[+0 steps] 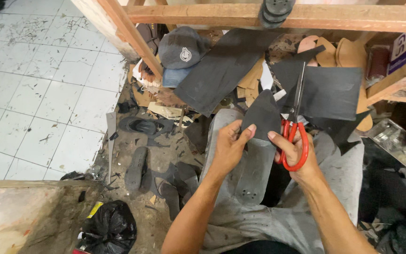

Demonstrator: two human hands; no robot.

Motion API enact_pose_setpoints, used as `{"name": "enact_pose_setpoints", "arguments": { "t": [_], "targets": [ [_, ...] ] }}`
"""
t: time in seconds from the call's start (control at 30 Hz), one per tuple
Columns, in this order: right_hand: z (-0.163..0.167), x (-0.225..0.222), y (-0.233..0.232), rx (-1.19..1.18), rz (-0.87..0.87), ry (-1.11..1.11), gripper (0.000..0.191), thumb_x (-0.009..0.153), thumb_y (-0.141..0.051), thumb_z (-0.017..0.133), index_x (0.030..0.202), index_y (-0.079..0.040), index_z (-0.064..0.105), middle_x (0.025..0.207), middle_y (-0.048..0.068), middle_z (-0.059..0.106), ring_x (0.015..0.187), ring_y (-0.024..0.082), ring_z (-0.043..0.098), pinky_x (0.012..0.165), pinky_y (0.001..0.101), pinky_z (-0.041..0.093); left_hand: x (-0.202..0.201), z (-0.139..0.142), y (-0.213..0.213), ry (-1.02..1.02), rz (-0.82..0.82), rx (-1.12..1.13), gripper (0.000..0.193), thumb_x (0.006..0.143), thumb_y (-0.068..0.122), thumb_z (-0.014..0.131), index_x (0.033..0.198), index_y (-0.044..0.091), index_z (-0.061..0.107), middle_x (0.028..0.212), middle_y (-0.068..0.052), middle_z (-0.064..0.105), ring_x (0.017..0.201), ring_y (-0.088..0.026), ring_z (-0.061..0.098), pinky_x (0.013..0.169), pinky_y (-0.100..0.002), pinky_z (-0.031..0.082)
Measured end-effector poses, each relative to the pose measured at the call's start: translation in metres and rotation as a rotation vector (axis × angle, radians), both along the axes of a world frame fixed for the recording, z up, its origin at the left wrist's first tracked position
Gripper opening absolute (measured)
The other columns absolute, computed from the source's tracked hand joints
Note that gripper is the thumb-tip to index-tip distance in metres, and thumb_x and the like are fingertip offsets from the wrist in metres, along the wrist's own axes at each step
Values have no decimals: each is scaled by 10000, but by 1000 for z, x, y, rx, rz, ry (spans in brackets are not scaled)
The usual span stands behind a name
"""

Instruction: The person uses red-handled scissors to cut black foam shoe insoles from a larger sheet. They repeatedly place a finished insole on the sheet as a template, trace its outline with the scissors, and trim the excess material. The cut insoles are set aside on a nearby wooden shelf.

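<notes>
My left hand (pixel 230 146) pinches the lower left edge of a black rubber sheet (pixel 327 91), at its pointed flap. My right hand (pixel 299 153) grips red-handled scissors (pixel 296 136) whose blades point up across the sheet, and its forefinger touches the flap's lower right edge. Under both hands, a grey sandal sole (pixel 252 174) with small holes lies on my left knee.
A long black rubber strip (pixel 222 70) and a grey cap (pixel 182 47) lie ahead under a wooden beam (pixel 278 16). Tan sole cutouts (pixel 348 54) sit at back right. Black scraps and a sandal (pixel 139 124) litter the floor left. A black bag (pixel 111 228) sits bottom left.
</notes>
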State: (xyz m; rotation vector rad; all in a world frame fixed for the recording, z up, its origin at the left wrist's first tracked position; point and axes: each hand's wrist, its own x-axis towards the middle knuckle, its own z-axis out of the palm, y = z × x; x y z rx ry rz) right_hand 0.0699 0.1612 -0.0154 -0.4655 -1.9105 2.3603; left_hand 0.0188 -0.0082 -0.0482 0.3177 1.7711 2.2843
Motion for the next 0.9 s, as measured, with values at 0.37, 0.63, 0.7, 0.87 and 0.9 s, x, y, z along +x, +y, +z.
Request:
{"name": "enact_pose_setpoints", "arguments": {
  "t": [0.37, 0.63, 0.7, 0.87, 0.9],
  "targets": [
    [-19, -10, 6, 86, 154, -85, 239, 847, -128, 779, 796, -69, 553, 579, 14, 494, 410, 128, 478, 392, 293, 372, -48, 29, -15, 220, 53, -334, 264, 979, 204, 692, 950, -57, 723, 673, 32, 534, 663, -48, 482, 587, -237, 406],
    [-15, -23, 0, -30, 136, 87, 177, 899, -106, 764, 913, -72, 591, 752, -21, 563, 577, 74, 525, 513, 253, 429, -64, 14, 0, 98, 470, 73, 321, 1046, 249, 623, 1082, -55, 721, 852, -24, 670, 779, -83, 598, 676, -249, 512],
    [-12, -27, 0, 24, 57, 30, 235, 822, -112, 761, 906, -131, 543, 679, -35, 518, 427, 98, 480, 397, 273, 412, -60, 17, -10, -208, 492, 307, 377, 1013, 289, 569, 1181, -20, 703, 908, -58, 734, 733, -128, 664, 622, -289, 586],
    [-16, -39, 3, 82, 76, 23, 222, 874, -128, 765, 890, -102, 545, 679, -29, 523, 475, 89, 493, 431, 260, 407, -3, 11, -18, -325, 150, 80, 363, 978, 226, 620, 1294, 48, 644, 977, -30, 698, 765, -99, 650, 608, -279, 562],
    [-18, -41, 2, 54, 84, 40, 217, 882, -130, 763, 896, -101, 548, 680, -30, 525, 483, 85, 491, 438, 255, 401, 0, 6, -18, -272, 156, 80, 353, 980, 200, 642, 1295, 43, 660, 946, -37, 696, 781, -81, 638, 623, -260, 549]
  ]
}}
